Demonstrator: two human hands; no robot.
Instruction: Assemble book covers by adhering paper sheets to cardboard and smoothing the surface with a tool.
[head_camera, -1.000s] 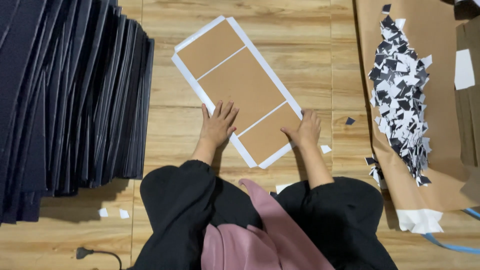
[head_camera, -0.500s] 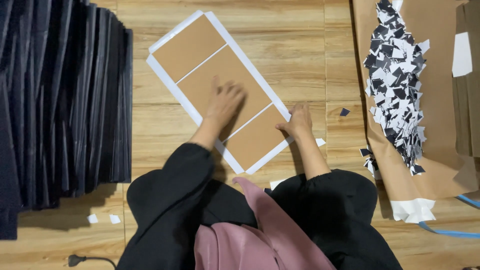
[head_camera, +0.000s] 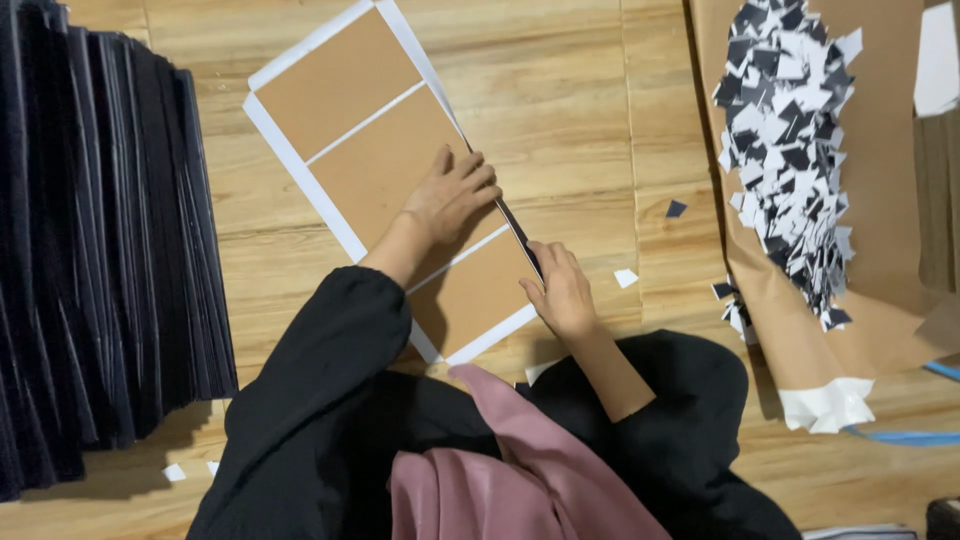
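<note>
Change: since half a second ago the left hand (head_camera: 455, 192) has slid from the middle panel toward the sheet's right edge, and the right hand (head_camera: 560, 290) has begun lifting that edge.
Sheet: the white sheet with three brown panels (head_camera: 375, 165) lies flat on the wooden floor (head_camera: 560, 90), slanting from 11 o'clock to 5 o'clock, at the centre of the view.
Left hand: open, palm down, pressing the middle panel beside the right edge; grasping nothing.
Right hand: at 5 o'clock from the left hand, fingers pinching the sheet's dark right edge, folded upward.
Stack: dark sheets (head_camera: 100, 250) stand at 9 o'clock.
Scraps: a pile of black-and-white offcuts (head_camera: 790, 150) on brown paper (head_camera: 880, 200) at 2 o'clock.
</note>
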